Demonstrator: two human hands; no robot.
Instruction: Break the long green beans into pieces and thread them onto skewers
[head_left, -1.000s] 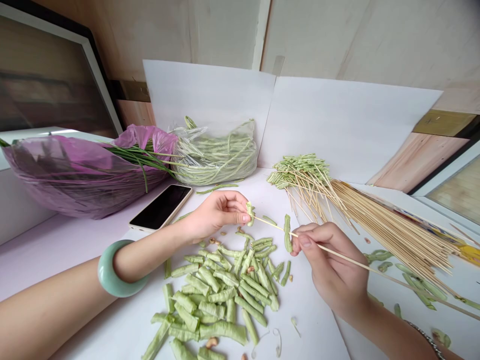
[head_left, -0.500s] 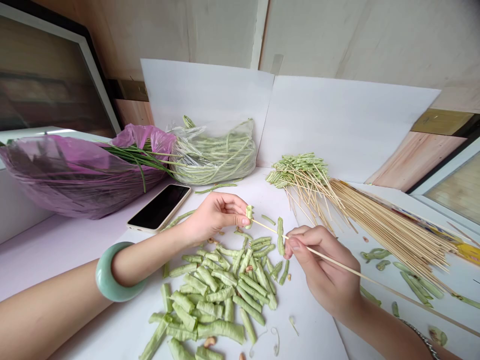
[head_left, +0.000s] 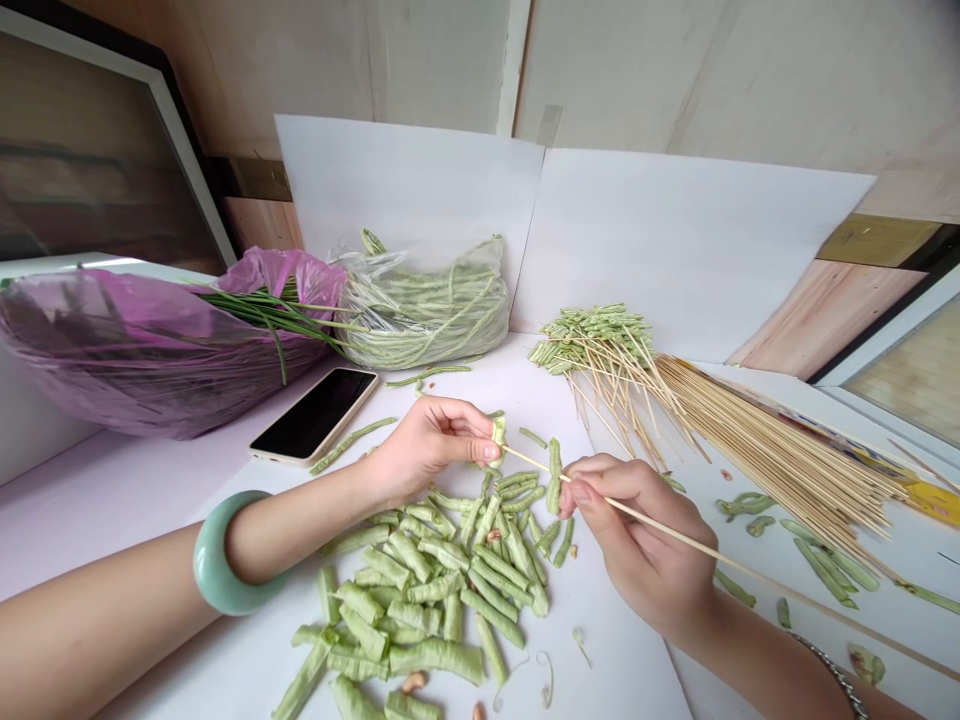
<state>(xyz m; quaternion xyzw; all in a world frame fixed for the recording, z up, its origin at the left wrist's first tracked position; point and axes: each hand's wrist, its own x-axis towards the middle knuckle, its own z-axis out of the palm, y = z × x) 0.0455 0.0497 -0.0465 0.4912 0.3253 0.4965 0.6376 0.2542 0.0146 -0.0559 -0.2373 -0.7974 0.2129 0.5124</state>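
Between thumb and fingers, my left hand point(head_left: 450, 440) pinches a short green bean piece point(head_left: 499, 432) at the tip of a thin bamboo skewer point(head_left: 675, 535). My right hand point(head_left: 645, 530) is closed around that skewer, which slants down past the wrist to the lower right. A second bean piece point(head_left: 554, 475) is threaded crosswise on the skewer, right by my right fingertips. Below both hands spreads a heap of cut bean pieces point(head_left: 435, 600) on white paper.
Loaded skewers with bean ends point(head_left: 600, 335) lie at the back right, beside bare skewers point(head_left: 780, 440). A phone point(head_left: 315, 415), a purple bag point(head_left: 150, 350) and a clear bag of long beans point(head_left: 427, 310) stand at left. Bean scraps point(head_left: 825, 570) lie at right.
The view has shifted slightly. Both hands keep their grip, and the bean piece in my left hand sits at the skewer tip much as before.
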